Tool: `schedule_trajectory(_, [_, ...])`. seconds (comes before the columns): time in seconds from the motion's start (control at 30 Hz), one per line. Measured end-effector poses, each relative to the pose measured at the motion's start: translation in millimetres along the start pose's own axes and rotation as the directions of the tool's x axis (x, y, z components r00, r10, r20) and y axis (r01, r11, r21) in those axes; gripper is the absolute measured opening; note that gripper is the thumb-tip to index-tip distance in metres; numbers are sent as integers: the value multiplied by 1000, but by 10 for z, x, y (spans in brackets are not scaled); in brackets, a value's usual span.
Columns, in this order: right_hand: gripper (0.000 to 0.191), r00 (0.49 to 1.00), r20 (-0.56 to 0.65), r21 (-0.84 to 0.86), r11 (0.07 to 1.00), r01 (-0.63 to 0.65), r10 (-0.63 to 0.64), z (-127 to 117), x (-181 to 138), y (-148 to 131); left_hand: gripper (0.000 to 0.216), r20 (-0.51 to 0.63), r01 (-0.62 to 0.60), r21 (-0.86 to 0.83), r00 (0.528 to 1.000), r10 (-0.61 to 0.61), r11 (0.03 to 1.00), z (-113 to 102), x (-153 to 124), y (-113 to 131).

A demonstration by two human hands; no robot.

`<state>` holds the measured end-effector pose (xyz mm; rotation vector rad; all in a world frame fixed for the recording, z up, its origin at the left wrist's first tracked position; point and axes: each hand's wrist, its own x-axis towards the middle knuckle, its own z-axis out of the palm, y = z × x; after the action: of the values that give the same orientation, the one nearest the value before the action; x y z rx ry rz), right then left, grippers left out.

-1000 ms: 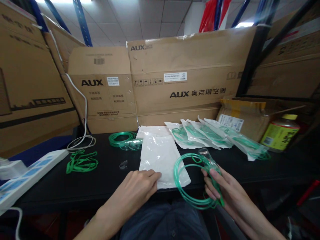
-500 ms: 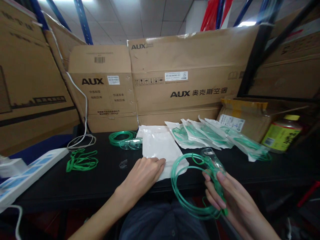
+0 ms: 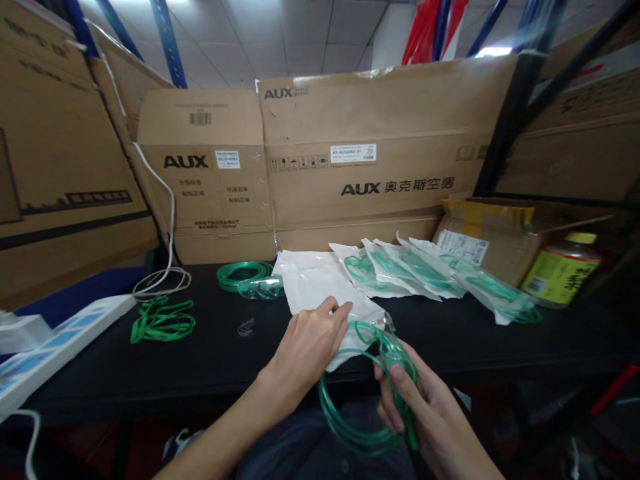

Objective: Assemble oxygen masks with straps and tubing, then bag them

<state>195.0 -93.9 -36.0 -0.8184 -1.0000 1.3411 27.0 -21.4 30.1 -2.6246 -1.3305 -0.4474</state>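
My left hand (image 3: 311, 350) is closed, its curled fingers gripping the open end of a flat white pouch (image 3: 315, 287) on the black table. My right hand (image 3: 425, 407) grips a clear oxygen mask with green tubing, its coil (image 3: 345, 430) hanging in loops below the table's front edge. The clear part of the mask (image 3: 384, 323) overlaps the near end of the pouch, close to my left fingertips. A second coil of green tubing (image 3: 244, 275) with a clear mask (image 3: 265, 287) lies behind and left of the pouch.
Several filled pouches (image 3: 415, 267) overlap at the back right, before an open carton (image 3: 487, 230) and a yellow-labelled bottle (image 3: 563, 270). Green elastic straps (image 3: 163, 321), small clear pieces (image 3: 246, 327) and a power strip (image 3: 70, 343) lie left. Tall cardboard panels (image 3: 350, 133) close the back.
My right hand has brought the mask and tubing leftward to the pouch's near end. My left hand has shifted right and up slightly, and that pouch end has turned with it.
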Motion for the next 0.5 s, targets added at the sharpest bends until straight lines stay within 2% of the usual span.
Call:
schedule_trajectory(0.23, [44, 994, 60, 17, 996, -90, 89, 5, 18, 78, 34, -67, 22, -23, 997, -23, 999, -14, 82, 39])
schedule_trajectory(0.33, [38, 987, 98, 43, 990, -132, 128, 26, 39, 66, 32, -114, -48, -11, 992, 47, 999, 50, 55, 33])
schedule_trajectory(0.5, [41, 982, 52, 140, 972, -186, 181, 33, 107, -26, 28, -216, -225, 6, 951, 221, 974, 148, -36, -33])
